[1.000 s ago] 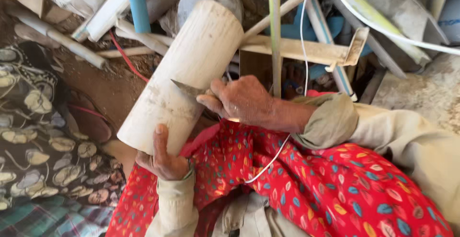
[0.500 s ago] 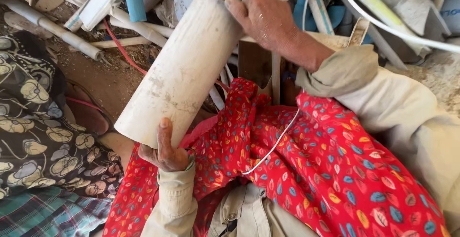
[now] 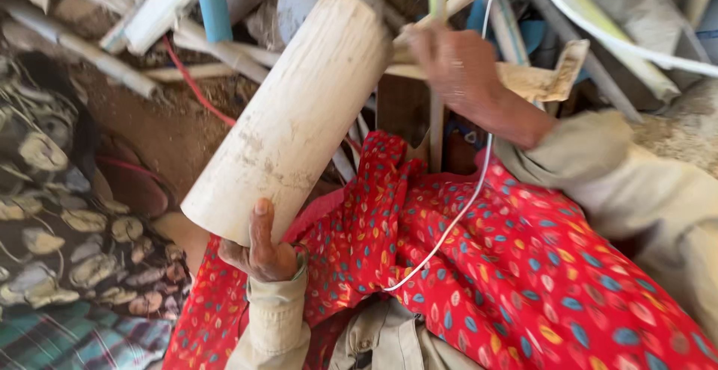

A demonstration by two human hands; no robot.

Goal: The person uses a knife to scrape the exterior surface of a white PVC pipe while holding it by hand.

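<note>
- Dark patterned cloth [image 3: 52, 220] lies at the far left, beside bare dirt.
- Left hand [image 3: 262, 247] grips the log's near end, thumb up along the wood.
- The pale log [image 3: 299, 112] slants across the red cloth [image 3: 516, 265] on the lap, its far end among scrap pipes [image 3: 212, 0].
- Right hand [image 3: 452, 63], a second ago mid-log with a blade, is now lifted past the log's top; blurred, so its grip I cannot tell.

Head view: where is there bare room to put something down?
Only the dirt patch between the patterned cloth and pale log. Beyond the log, pipes and sticks crowd everything; red cloth covers the lap.
</note>
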